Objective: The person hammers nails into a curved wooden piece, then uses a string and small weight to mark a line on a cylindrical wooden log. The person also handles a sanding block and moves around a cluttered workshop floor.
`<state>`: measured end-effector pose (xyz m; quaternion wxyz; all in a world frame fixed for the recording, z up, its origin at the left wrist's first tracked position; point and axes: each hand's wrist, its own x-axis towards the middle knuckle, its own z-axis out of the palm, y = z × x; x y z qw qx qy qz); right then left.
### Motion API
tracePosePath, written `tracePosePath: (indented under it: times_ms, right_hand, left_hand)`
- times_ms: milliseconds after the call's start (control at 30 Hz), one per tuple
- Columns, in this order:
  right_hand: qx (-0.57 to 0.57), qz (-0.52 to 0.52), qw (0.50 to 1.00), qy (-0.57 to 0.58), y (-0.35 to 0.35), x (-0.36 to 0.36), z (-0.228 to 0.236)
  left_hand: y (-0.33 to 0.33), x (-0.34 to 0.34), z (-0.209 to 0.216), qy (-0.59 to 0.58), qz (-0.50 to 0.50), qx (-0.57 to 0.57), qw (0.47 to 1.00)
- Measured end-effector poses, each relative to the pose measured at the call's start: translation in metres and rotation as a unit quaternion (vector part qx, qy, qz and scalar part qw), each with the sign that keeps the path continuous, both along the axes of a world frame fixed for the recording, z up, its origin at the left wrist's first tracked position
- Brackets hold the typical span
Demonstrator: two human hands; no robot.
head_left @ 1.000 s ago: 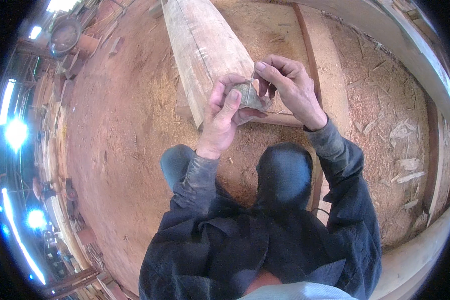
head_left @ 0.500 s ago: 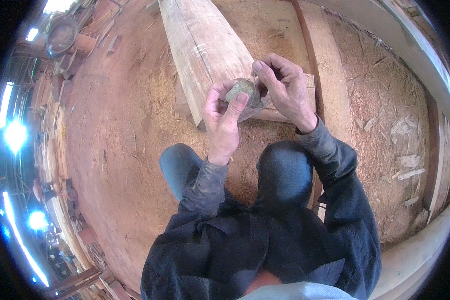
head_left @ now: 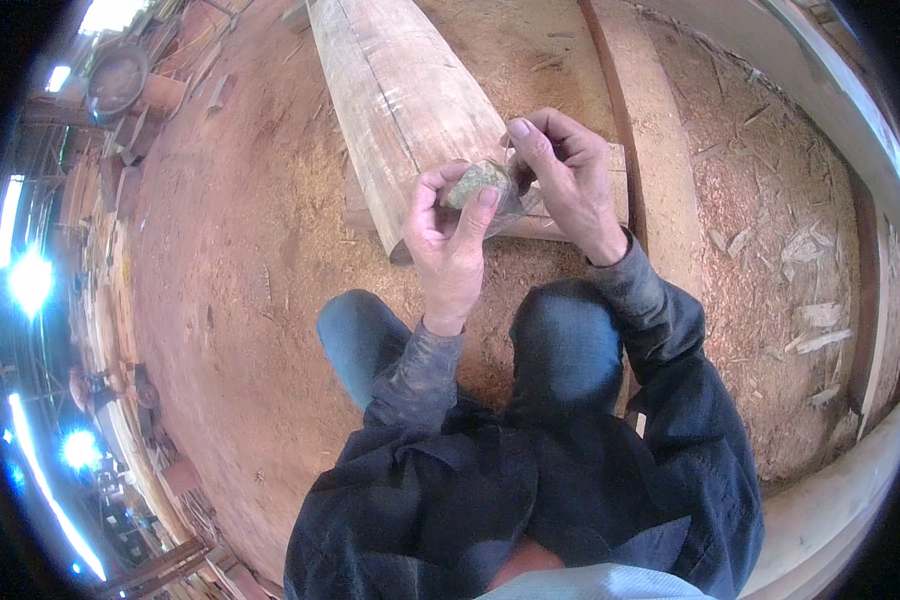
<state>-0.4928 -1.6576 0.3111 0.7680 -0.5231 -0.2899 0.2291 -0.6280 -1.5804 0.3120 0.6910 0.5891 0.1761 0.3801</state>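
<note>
A small, rounded bundle of greenish stuff (head_left: pixel 470 184) rests in my left hand (head_left: pixel 449 235), the thumb pressed across its front. Around its right side there seems to be clear, thin plastic, like a little bag. My right hand (head_left: pixel 573 180) is closed in a pinch at the bundle's right edge, thumb against the bent fingers. What sits between those fingertips is too small to make out. Both hands are above the near end of a pale, peeled log (head_left: pixel 410 100), which lies pointing away from me.
Under the log's near end lies a squared wood block (head_left: pixel 615 185). A long beam (head_left: pixel 655 150) runs along the right, with wood chips (head_left: pixel 820 318) beyond it. My bent knees (head_left: pixel 567 345) are just below my hands. Stacked timber (head_left: pixel 120 340) lines the left side.
The bundle has turned slightly in my left hand. My right hand keeps its pinch in nearly the same place, and the whole view has shifted a little.
</note>
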Motion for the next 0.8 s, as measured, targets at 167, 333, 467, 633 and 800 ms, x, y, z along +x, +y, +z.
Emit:
tracePosePath:
  times_ms: [167, 333, 467, 633, 800]
  right_hand:
    - [-0.026, 0.094, 0.993, 0.061, -0.015, 0.001, 0.007]
    - [-0.041, 0.079, 0.994, -0.058, -0.016, -0.003, 0.007]
    - [-0.088, 0.069, 0.987, -0.118, -0.018, 0.001, 0.006]
    - [-0.121, 0.065, 0.984, -0.109, -0.018, -0.005, 0.005]
    - [-0.1, 0.09, 0.989, -0.057, -0.014, -0.01, -0.004]
  left_hand:
    - [0.004, -0.001, 0.008, 0.006, 0.053, 0.083, 0.995]
    - [0.008, 0.0, 0.005, 0.009, 0.036, 0.11, 0.993]
    - [0.011, -0.002, 0.002, 0.013, 0.038, 0.148, 0.988]
    - [0.017, -0.006, -0.003, 0.027, 0.021, 0.18, 0.983]
    - [0.015, -0.007, -0.006, 0.043, 0.028, 0.164, 0.985]
